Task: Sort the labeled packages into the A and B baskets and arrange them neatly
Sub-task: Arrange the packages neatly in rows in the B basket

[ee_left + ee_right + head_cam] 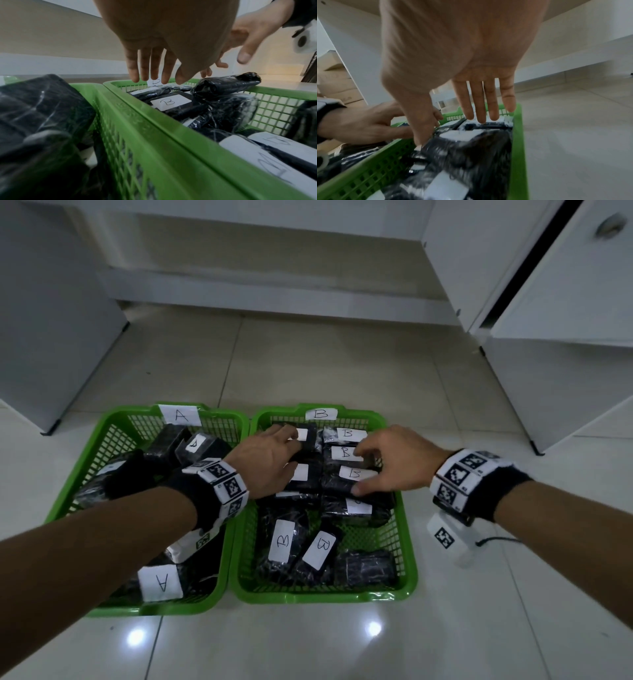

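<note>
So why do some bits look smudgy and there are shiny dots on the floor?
Head view: two lamp glints on the glossy floor. Right wrist view: black packages smeared by motion. Left wrist view: near A basket soft, B basket rim sharper.

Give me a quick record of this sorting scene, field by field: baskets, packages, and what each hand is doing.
A basket: green, on the left, black wrapped packages inside
B basket: green, on the right, touching the A basket
Far B packages: lined up in two columns
Near B packages: lying askew
Left hand: fingers straight, over the left column
Right hand: fingers extended, on the right column
Grip: neither hand holds a package
</note>
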